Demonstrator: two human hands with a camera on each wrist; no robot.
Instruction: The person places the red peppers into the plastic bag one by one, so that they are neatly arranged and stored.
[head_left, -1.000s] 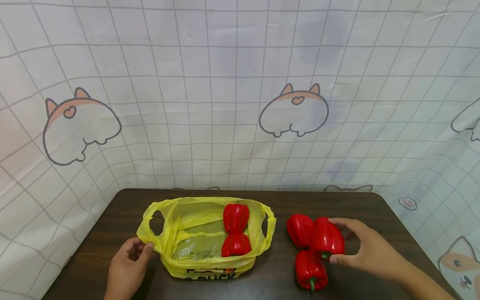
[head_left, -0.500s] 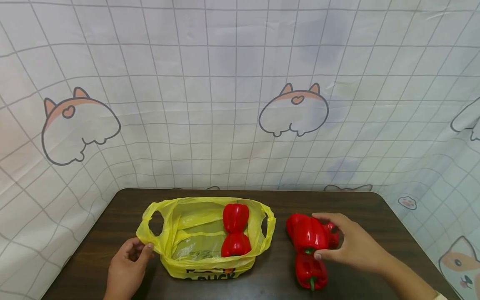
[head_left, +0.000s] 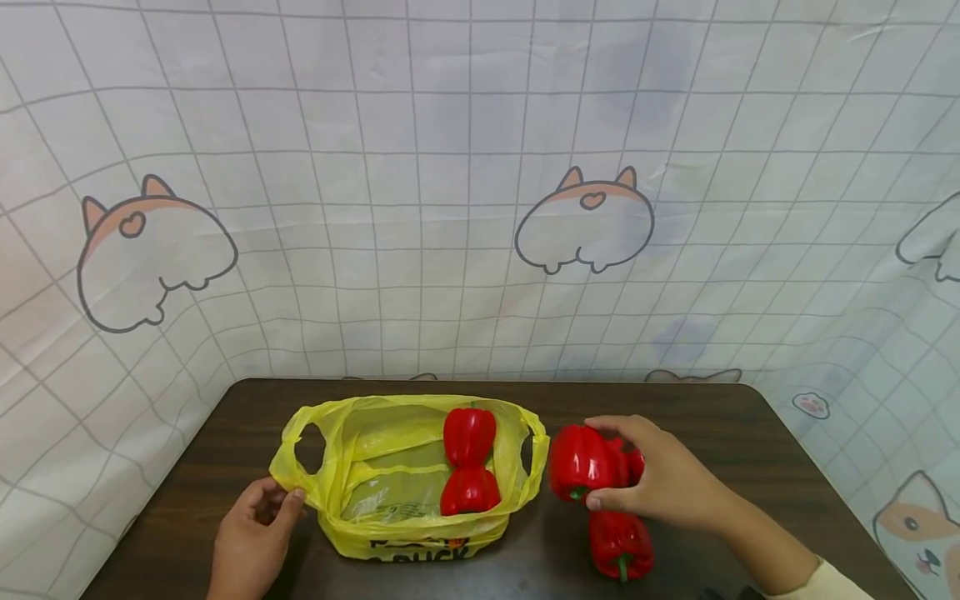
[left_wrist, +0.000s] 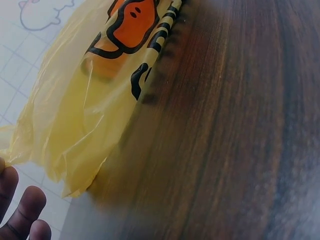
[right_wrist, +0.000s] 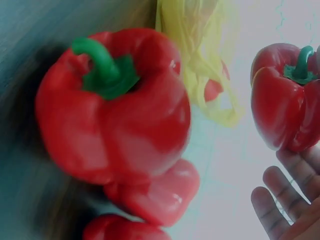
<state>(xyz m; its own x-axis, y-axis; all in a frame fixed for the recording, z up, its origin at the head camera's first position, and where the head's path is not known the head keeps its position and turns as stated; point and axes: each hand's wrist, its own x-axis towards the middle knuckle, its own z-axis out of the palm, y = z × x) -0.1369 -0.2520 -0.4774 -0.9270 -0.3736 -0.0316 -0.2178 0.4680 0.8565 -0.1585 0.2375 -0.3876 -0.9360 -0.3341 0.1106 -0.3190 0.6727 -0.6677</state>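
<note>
A yellow plastic bag (head_left: 416, 531) with printed lettering stands with its mouth open. Two red bell peppers (head_left: 469, 435) lie inside, against its right side. My left hand (head_left: 255, 533) pinches the bag's left handle between thumb and finger; the left wrist view catches only some fingertips (left_wrist: 31, 202) beside the yellow film. In my right hand (head_left: 663, 479) is another bell pepper (right_wrist: 285, 102), gripped between thumb and fingers just right of the bag's right handle. Beneath and beside that hand, several more bell peppers (head_left: 621, 546) rest on the table, partly covered by the held one.
The dark wood-grain table (head_left: 375, 579) carries everything. Behind it and along both sides hangs a white gridded cloth (head_left: 450, 292) with cartoon corgi prints. The bag's right handle (head_left: 535, 454) rises between the bag's mouth and the right hand.
My right hand has carried its bell pepper leftward, from over the other peppers toward the bag's right handle. My left hand keeps its pinch on the handle.
</note>
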